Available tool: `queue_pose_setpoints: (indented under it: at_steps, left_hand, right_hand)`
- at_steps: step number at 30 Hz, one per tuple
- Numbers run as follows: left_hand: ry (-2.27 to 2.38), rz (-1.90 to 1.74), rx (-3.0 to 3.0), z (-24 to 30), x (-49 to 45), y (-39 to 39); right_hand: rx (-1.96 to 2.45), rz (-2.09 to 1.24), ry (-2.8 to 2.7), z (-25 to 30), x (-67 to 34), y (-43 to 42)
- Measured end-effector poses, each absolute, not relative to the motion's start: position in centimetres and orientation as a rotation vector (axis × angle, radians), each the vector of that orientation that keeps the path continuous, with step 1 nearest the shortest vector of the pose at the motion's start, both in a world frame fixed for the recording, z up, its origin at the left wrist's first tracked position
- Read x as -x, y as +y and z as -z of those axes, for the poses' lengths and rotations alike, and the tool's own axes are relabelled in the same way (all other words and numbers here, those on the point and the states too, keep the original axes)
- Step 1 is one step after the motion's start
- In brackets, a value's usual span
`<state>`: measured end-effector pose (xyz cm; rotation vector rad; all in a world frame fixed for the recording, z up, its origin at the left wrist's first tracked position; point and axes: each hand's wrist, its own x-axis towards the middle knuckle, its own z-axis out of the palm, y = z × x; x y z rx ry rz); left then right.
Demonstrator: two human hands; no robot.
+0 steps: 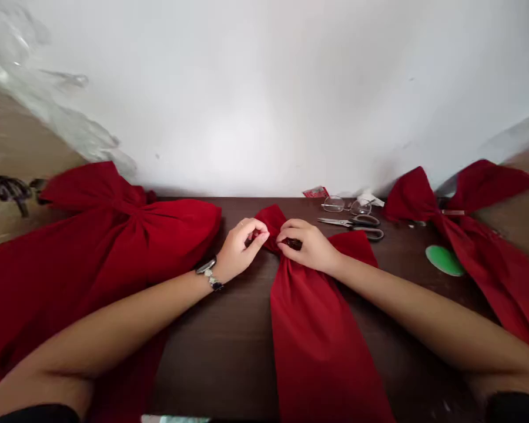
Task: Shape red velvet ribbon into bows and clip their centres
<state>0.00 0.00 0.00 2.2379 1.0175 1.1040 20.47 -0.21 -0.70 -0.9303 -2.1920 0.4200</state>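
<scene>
1. The centre red fabric bow [311,329] lay on the dark wooden bench [211,358], its loops toward 12 o'clock and its tails toward 6 o'clock.
2. The left hand [244,247] was closed narrowly, pinching the bow's gathered neck from the 9 o'clock side. A metal-link wristwatch [209,274] was worn on that wrist.
3. The right hand [306,247] was closed narrowly on the same neck from the 3 o'clock side. A small dark item [294,244] showed at its fingers; its type could not be determined.
4. A second red bow [114,235] lay at 9 o'clock and a third red bow [471,252] at 3 o'clock.
5. Dark-handled scissors [355,226] and eyeglasses [346,205] lay at 2 o'clock, with a green oval piece [444,260] beyond them. A small red packet [316,192] lay at 1 o'clock, by the white wall [264,100].
</scene>
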Motion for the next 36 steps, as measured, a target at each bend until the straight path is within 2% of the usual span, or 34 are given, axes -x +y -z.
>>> queue_pose_setpoints:
  at_steps: [5, 8, 10, 12, 15, 19, 22, 27, 31, 36]
  left_hand:
    - [1.087, -1.266, -2.253, -0.1, -0.2, 0.2]
    - [0.935, -1.471, -2.364, -0.5, -0.1, -0.7]
    - [0.633, -1.334, -2.539, -1.0, -0.1, -1.7]
    - [0.561, -1.214, -2.595, -1.7, -0.2, -2.6]
    - [0.461, -1.245, -2.664, -2.7, -0.3, -3.5]
    - [0.43, -1.295, -2.717, -3.4, -0.2, -3.3]
    - [0.612, -1.191, -2.726, -2.9, -0.2, -3.1]
    - [0.885, -0.802, -2.735, -1.4, -0.6, -3.1]
    - [0.999, -0.804, -2.689, -1.5, -0.6, -3.1]
    - [1.043, -0.799, -2.88, -1.6, -0.7, -2.5]
  right_hand:
    - [0.973, -0.591, -2.049, 0.7, -20.4, -0.1]
    - [1.038, -0.735, -1.865, 0.5, -20.2, 0.3]
    - [1.044, -0.907, -1.663, 0.0, -20.0, 0.3]
    - [0.978, -1.128, -1.403, -0.8, -19.7, 0.0]
    - [0.823, -1.408, -1.105, -2.1, -19.0, -1.0]
    - [0.692, -1.629, -1.021, -2.0, -18.4, -1.7]
    - [0.782, -1.585, -1.144, -0.5, -18.5, -1.4]
    - [0.943, -1.346, -1.454, 2.2, -19.0, -0.5]
    - [1.015, -1.064, -1.64, 2.5, -19.4, -0.4]
    - [1.057, -0.98, -1.669, 2.0, -19.3, -0.9]
